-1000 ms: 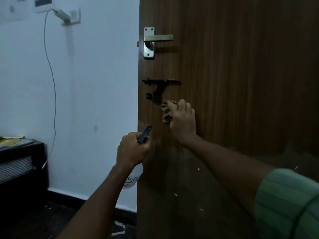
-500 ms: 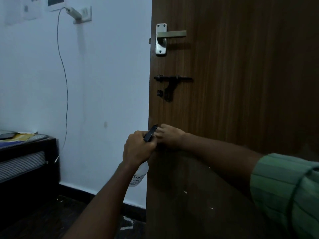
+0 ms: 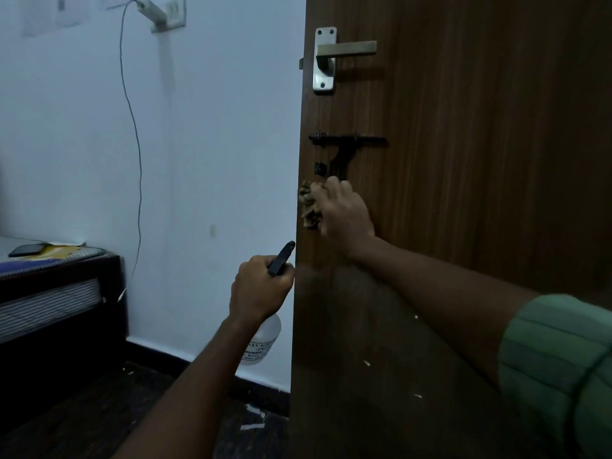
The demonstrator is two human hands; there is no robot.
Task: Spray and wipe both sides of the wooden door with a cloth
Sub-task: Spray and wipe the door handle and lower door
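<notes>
The wooden door [image 3: 463,193] stands open before me. My right hand [image 3: 344,213] presses a crumpled cloth [image 3: 308,207] against its edge, just below the black latch [image 3: 344,150]. My left hand [image 3: 260,289] grips the spray bottle [image 3: 263,342] beside the door.

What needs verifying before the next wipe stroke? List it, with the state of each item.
1. Cloth gripped in right hand: ok, bunched under the fingers.
2. Cloth against the wooden door: ok, pressed near the door's free edge.
3. Spray bottle secure in left hand: ok, held by the neck, nozzle toward the door.
4. Black bolt latch clear of the stroke: not ok, it sits right above the fingers.
5. Door surface wet enough: cannot tell, the light is too dim.
6. Lever handle wiped: cannot tell.
</notes>
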